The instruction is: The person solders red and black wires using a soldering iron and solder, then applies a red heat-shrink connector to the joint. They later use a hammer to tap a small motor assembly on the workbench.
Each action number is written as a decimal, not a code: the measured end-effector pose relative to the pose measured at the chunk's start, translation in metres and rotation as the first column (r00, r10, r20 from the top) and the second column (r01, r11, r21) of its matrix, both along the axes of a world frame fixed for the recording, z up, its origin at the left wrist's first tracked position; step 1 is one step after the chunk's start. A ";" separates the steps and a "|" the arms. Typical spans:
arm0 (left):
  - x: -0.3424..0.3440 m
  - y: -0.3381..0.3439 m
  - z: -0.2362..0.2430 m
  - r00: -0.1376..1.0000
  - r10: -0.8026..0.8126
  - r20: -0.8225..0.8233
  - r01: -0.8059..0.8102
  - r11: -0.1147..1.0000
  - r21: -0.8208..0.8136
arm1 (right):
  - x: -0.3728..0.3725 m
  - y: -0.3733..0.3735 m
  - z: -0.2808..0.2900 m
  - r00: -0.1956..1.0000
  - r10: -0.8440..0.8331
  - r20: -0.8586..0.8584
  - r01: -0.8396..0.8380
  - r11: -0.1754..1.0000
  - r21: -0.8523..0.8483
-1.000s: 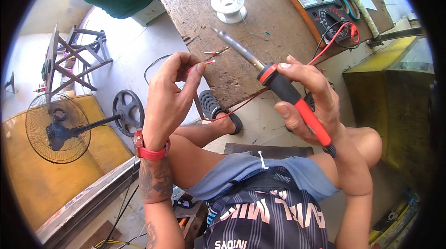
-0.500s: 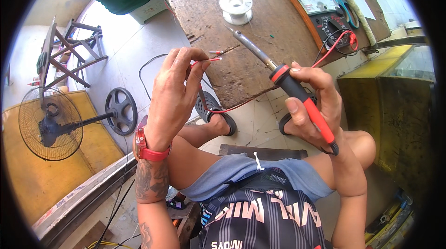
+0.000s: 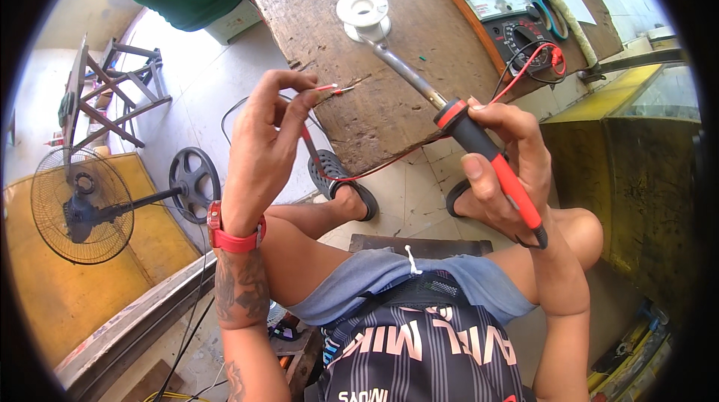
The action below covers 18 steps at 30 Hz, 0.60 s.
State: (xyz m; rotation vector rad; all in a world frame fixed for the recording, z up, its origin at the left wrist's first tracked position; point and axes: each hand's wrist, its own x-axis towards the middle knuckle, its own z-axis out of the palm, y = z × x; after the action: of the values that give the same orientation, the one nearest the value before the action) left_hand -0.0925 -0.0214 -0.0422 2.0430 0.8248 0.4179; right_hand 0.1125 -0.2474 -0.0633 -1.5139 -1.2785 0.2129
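Soldering iron: the red-and-black tool [image 3: 474, 142] is held aslant right of centre in the frame, its tip pointed to the upper left.
Right hand: the red handle is gripped by curled fingers and thumb [image 3: 530, 158].
Left hand: a slim red piece [image 3: 324, 87] with a pale tip is pinched between thumb and fingertips [image 3: 269, 132], left of centre.
Solder spool: the white reel [image 3: 367, 29] is seen upper centre, by the iron's tip; contact cannot be told.
Tabletop: bare worn wood [image 3: 374, 121] is shown.
Meter: an orange-sided multimeter [image 3: 503, 16] is placed upper right.
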 end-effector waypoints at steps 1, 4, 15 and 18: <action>-0.002 0.000 0.000 0.996 0.069 -0.048 -0.069 0.998 -0.002 | 0.001 -0.001 0.001 1.000 0.001 0.023 0.000 1.000 -0.005; -0.005 -0.005 -0.006 0.992 0.125 0.037 -0.125 0.992 0.024 | 0.003 -0.001 0.003 0.997 0.028 0.072 -0.028 1.000 0.005; -0.007 -0.008 -0.021 0.990 0.112 0.084 -0.111 0.994 -0.023 | -0.017 0.003 0.002 0.978 0.166 0.127 -0.167 0.986 -0.004; -0.007 -0.007 -0.021 0.994 0.093 0.059 -0.093 0.996 -0.006 | -0.019 0.003 0.002 0.975 0.174 0.136 -0.173 0.985 -0.015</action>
State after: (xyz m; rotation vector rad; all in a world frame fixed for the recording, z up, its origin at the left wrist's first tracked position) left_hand -0.0997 -0.0282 -0.0630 1.9853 0.8864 0.5262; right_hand 0.0931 -0.2439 -0.0616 -1.4396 -1.5225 0.2271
